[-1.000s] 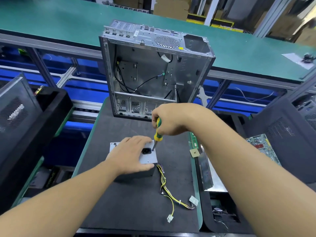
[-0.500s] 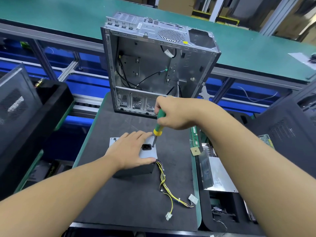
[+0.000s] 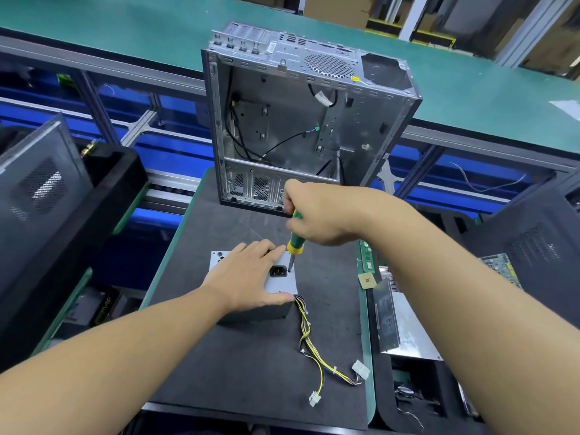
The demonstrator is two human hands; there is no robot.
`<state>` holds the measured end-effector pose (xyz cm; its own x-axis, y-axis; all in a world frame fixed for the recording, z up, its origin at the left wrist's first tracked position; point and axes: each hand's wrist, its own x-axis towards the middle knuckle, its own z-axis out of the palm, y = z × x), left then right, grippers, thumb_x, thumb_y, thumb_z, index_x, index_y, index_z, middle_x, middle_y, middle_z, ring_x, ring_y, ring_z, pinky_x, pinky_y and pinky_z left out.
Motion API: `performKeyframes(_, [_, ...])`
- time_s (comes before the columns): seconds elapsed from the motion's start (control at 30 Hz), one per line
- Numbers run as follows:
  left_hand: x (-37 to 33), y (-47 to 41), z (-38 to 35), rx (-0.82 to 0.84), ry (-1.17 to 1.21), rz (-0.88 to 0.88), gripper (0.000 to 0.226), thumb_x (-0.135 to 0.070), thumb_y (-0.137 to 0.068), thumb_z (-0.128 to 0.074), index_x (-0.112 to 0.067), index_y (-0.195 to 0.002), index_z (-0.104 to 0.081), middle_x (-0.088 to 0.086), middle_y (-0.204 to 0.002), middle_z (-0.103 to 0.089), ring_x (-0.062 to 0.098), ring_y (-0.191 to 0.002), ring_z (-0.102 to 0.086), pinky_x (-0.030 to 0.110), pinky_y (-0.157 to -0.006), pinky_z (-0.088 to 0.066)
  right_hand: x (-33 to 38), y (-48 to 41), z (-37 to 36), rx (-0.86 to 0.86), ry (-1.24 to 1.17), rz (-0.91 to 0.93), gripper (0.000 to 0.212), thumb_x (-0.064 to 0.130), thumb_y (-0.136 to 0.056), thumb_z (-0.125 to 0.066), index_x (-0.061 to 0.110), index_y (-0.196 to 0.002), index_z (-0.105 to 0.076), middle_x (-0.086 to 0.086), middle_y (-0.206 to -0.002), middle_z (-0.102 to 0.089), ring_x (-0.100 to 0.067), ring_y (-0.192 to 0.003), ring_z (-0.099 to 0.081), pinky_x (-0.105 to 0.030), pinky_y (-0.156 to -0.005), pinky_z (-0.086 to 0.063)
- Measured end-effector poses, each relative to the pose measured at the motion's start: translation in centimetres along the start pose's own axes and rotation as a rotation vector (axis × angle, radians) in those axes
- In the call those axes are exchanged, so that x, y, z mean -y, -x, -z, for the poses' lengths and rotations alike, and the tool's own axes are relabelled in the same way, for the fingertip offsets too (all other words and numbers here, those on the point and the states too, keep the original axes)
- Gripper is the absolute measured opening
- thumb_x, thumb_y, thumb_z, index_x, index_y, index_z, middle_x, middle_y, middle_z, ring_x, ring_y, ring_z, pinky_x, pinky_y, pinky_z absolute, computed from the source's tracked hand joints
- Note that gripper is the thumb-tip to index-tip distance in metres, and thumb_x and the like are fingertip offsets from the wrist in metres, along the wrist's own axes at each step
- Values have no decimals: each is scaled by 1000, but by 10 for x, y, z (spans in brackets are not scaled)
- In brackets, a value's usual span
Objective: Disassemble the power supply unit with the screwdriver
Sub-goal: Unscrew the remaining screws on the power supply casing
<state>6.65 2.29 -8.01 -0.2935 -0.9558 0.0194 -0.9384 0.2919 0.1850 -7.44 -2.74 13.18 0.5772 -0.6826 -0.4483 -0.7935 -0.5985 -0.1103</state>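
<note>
A grey metal power supply unit lies on the dark mat with its black socket face up. My left hand lies flat on its top, fingers straight, thumb at the near edge. My right hand grips a green and yellow screwdriver, held nearly upright. Its tip touches the unit's top just right of the socket. A bundle of yellow and black wires with white plugs trails from the unit toward the near right.
An open, stripped computer case stands upright at the mat's far edge. Black bins with parts sit at the left and right. A silver metal box and circuit boards lie right of the mat. A green conveyor runs behind.
My right hand and the screwdriver have shifted slightly while the tip stays by the socket. My left hand stays flat on the unit. The camera view has tilted a little.
</note>
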Motion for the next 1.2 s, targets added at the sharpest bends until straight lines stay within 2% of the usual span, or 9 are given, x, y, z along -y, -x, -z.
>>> performKeyframes(0.17, [0,1,2,6,18,2,100,-91,-73,-31,-29,-151,-30,-14,-122,-42,10,-112,-43,28,-100,-34,-3,3,-1,31,15,52,16,26,-97,-49,17,-108,-43,-3,-104,-48,-27,-88,-55,-46,-83,-48])
performKeyframes(0.33, [-2,2,3,-6,29,11,104,-90,-72,-31,-28,-154,-25,-15,-127,-42,9,-115,-43,27,-103,-32,-8,3,8,-3,81,91,20,17,-92,-59,21,-108,-47,6,-95,-45,-18,-79,-49,-35,-69,-43])
performKeyframes(0.47, [-1,1,3,-4,24,10,103,-90,-72,-29,-27,-153,-28,-14,-129,-42,10,-117,-43,28,-104,-32,-6,4,0,16,14,71,29,31,-93,-56,21,-118,-46,2,-110,-53,-23,-97,-53,-40,-85,-46])
performKeyframes(0.57, [-1,2,3,-4,28,13,107,-91,-71,-28,-25,-155,-26,-14,-132,-42,9,-120,-42,28,-105,-31,-4,2,-7,-53,-34,-97,41,54,-99,-39,14,-107,-37,-5,-97,-52,-27,-81,-54,-40,-67,-42])
performKeyframes(0.67, [-1,3,3,-13,34,14,106,-91,-71,-29,-25,-155,-27,-14,-130,-43,9,-118,-43,28,-105,-32,-5,0,-10,-163,59,-109,30,42,-104,-38,13,-97,-32,-6,-76,-49,-22,-61,-47,-37,-51,-30])
performKeyframes(0.83, [-3,3,4,-23,29,6,101,-90,-72,-31,-28,-152,-31,-14,-125,-44,10,-113,-44,27,-101,-33,2,2,-7,-88,-14,51,17,26,-99,-48,13,-107,-40,-4,-105,-46,-28,-84,-55,-43,-79,-48])
performKeyframes(1.03, [-2,3,3,-40,32,-2,97,-89,-73,-35,-25,-146,-38,-12,-129,-45,11,-116,-44,27,-102,-32,11,1,-5,-22,-29,23,19,24,-98,-45,14,-113,-40,-5,-112,-42,-28,-86,-54,-44,-83,-47])
performKeyframes(1.13, [-2,3,3,-26,31,7,103,-90,-72,-32,-26,-153,-29,-13,-131,-44,9,-119,-42,27,-104,-31,8,-1,-5,-87,-13,-106,34,47,-102,-36,14,-105,-34,-5,-90,-53,-25,-75,-53,-40,-70,-44])
performKeyframes(1.2, [-1,3,2,-27,35,10,105,-90,-72,-32,-25,-154,-28,-13,-133,-43,10,-120,-42,28,-105,-31,3,-1,-7,-155,98,-146,35,49,-103,-34,14,-99,-29,-4,-73,-47,-23,-64,-47,-37,-59,-39])
